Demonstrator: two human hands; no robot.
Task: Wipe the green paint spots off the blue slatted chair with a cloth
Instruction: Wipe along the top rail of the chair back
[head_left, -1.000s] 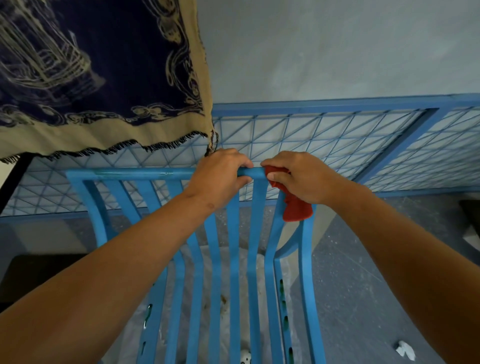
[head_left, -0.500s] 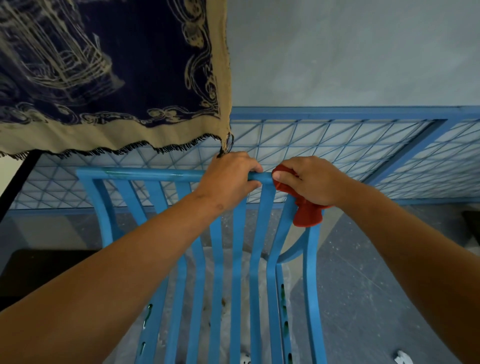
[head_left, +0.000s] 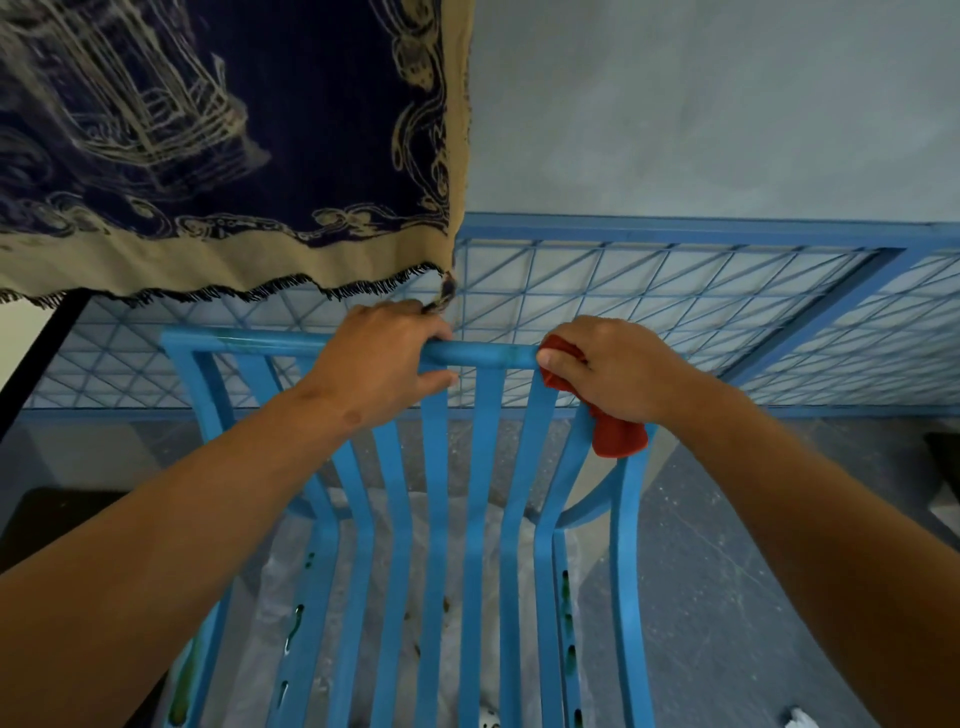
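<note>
The blue slatted chair (head_left: 436, 519) stands below me, its top rail running across the middle of the view. My left hand (head_left: 384, 358) grips the top rail near its centre. My right hand (head_left: 608, 369) holds a red cloth (head_left: 618, 436) against the right end of the rail, the cloth's tail hanging below the fist. Faint green smears show on the rail between the hands and near its left end. Green paint spots (head_left: 566, 587) dot the right seat slat, and more (head_left: 298, 618) mark the left slats.
A dark blue and beige tapestry (head_left: 208, 145) hangs at upper left, its fringe just above my left hand. A blue wire-grid frame (head_left: 675, 312) leans on the grey wall behind the chair. White plastic sheeting (head_left: 270, 597) lies under the chair on the grey floor.
My right hand slid the red cloth rightward along the top rail, widening the gap between the hands. The left hand kept its grip. My head shifted, so the view moved.
</note>
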